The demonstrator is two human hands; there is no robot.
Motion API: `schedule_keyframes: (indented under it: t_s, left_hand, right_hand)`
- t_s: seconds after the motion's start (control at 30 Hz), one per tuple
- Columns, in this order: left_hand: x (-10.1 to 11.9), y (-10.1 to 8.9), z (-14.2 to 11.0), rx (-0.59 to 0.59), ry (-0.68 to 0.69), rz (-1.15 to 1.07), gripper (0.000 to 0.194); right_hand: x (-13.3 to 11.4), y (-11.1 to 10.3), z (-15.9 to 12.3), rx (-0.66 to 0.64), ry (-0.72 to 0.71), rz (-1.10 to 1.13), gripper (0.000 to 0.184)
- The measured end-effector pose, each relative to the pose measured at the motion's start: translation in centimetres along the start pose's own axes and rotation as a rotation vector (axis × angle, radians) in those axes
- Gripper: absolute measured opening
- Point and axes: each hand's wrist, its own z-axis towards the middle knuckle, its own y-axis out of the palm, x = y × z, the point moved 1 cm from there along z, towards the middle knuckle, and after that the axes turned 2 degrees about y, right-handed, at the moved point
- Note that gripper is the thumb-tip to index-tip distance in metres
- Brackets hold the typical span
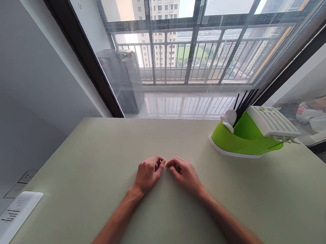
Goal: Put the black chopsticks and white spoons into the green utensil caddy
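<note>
Both my hands rest on the pale green tabletop, close together near its middle. My left hand lies with its fingers curled in and the thumb against the index finger; nothing shows in it. Just right of it, my right hand is curled the same way, also with nothing visible inside. A small gap separates the fingertips of the two hands. The closest object is a green utensil holder beyond my right hand, apart from it. Black chopsticks and white spoons stand in its left end.
A white slotted rack tops the holder's right end. At the table's left edge lies a white device with printed text, near a wall socket. Behind the table, glass separates a balcony with a grey cabinet and a railing.
</note>
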Motion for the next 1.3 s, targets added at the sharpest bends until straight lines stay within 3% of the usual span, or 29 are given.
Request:
schedule_keyframes:
  t_s: [1.3]
  left_hand:
    - [-0.18,0.16,-0.01,0.001,0.001,-0.003,0.028]
  right_hand:
    - [-0.09,0.04,0.01,0.004,-0.016,-0.016,0.022]
